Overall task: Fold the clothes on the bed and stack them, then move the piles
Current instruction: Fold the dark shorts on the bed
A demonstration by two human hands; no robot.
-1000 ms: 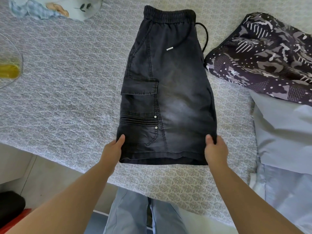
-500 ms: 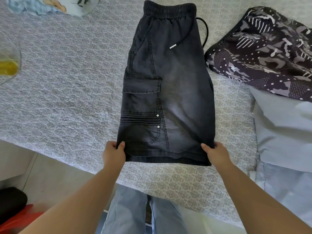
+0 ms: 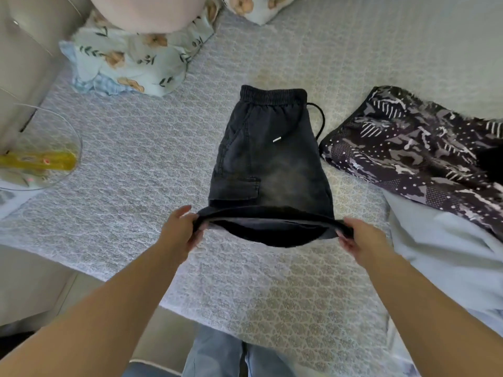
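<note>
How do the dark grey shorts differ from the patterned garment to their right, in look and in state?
The dark grey shorts are plain, faded in the middle; the patterned garment is dark with pale dots and stripes. The shorts are held at the hem by the left hand and right hand, with the hem lifted; the patterned garment lies untouched and rumpled. Both rest on the bed.

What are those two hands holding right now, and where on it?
The dark shorts, by the hem end. The left hand grips one bottom corner and the right hand the other, lifting that edge off the bed.
</note>
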